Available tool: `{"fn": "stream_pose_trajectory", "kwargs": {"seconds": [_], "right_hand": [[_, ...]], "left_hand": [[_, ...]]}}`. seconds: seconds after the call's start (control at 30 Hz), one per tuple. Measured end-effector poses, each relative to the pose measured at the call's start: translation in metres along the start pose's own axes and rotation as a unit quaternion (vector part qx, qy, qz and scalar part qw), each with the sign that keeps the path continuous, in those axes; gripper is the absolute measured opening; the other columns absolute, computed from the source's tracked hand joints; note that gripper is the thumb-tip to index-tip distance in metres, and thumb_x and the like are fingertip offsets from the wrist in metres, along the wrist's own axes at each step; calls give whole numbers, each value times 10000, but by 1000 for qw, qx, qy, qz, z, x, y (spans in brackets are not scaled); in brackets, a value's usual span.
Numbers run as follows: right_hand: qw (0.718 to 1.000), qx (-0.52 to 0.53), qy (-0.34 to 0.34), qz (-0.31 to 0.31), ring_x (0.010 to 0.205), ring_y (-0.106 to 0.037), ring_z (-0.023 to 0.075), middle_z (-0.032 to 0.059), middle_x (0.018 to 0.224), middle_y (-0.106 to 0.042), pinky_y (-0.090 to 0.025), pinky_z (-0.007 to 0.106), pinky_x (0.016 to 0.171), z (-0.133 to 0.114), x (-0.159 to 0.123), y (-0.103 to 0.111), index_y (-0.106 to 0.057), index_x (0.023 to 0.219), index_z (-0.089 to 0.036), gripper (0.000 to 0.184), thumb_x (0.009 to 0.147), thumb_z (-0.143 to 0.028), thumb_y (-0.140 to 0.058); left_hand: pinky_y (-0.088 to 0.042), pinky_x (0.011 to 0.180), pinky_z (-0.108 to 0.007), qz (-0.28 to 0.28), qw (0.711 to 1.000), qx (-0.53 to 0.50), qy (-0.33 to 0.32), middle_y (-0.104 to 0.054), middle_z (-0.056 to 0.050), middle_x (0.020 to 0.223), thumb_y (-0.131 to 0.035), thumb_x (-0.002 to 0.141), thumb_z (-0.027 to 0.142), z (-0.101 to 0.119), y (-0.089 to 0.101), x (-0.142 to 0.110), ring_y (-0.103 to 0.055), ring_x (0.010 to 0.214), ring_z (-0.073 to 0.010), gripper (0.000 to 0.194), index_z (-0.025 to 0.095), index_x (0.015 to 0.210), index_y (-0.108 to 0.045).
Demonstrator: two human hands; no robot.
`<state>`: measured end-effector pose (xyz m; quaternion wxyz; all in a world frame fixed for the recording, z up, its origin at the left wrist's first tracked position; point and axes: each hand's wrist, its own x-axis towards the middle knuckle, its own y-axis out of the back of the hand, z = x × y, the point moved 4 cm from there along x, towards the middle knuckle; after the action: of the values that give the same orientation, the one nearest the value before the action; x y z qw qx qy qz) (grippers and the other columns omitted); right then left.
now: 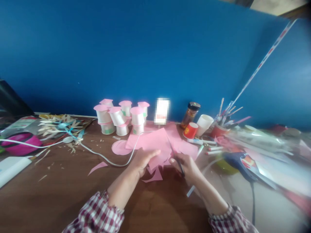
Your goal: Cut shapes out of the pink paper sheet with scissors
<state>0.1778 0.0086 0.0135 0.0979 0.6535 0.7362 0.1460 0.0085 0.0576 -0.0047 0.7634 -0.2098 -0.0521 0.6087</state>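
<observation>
My left hand [144, 160] grips a sheet of pink paper [157, 142] by its left edge, thumb on top. Closed around a pair of scissors [179, 163], my right hand [187, 166] is at the sheet's right side. The blades point up and away along that edge; whether they are parted I cannot tell. Under and behind the held sheet lie more pink sheets [176, 129]. Pink offcuts [155, 176] are scattered just below it. Left of the sheet rest cut pink rounds [119, 148].
White paper cups with pink tops [137, 119] stand stacked at the back left. A white cable [114, 164] crosses the table. Behind stands a blurred-out upright rectangle [162, 111]. To the right are a jar [190, 115], a red cup [190, 130], pens and a blue glue gun [239, 163].
</observation>
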Motion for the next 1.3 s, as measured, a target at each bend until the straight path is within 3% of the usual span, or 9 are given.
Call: {"fn": "stream_pose_trajectory", "kwargs": {"seconds": [0.6, 0.97, 1.1, 1.3], "right_hand": [[1000, -6, 0, -28, 394, -470, 93, -45, 470, -498, -356, 195, 399, 1, 1, -1, -571, 734, -139, 324, 814, -453, -581], [1000, -1, -1, -21, 358, -436, 79, -61, 446, -476, -332, 184, 381, 3, 1, 0, -571, 754, -143, 322, 823, -458, -576], [1000, -4, 2, -19, 376, -452, 87, -55, 451, -480, -348, 189, 391, 3, 1, -1, -565, 745, -143, 333, 820, -468, -575], [1000, -20, 13, -10, 419, -496, 106, -28, 478, -522, -380, 201, 410, 0, 1, -1, -515, 680, -162, 359, 819, -490, -560]], "left_hand": [[-523, 731, -379, -9, 1000, 10, 3, -711, -165, 915, -799, 581, 295, -1, -2, -2, -671, 812, -285, 417, 73, 918, -696], [-520, 728, -396, 22, 999, 24, -6, -709, -175, 915, -794, 582, 313, 3, -3, -4, -666, 821, -304, 413, 66, 901, -703], [-521, 700, -389, 30, 999, 37, -15, -708, -189, 901, -770, 609, 389, 1, -2, -3, -665, 818, -312, 433, 60, 882, -705], [-523, 711, -383, 60, 998, 14, -6, -709, -174, 916, -784, 593, 366, -5, -5, -4, -664, 839, -304, 445, 77, 919, -693]]}}
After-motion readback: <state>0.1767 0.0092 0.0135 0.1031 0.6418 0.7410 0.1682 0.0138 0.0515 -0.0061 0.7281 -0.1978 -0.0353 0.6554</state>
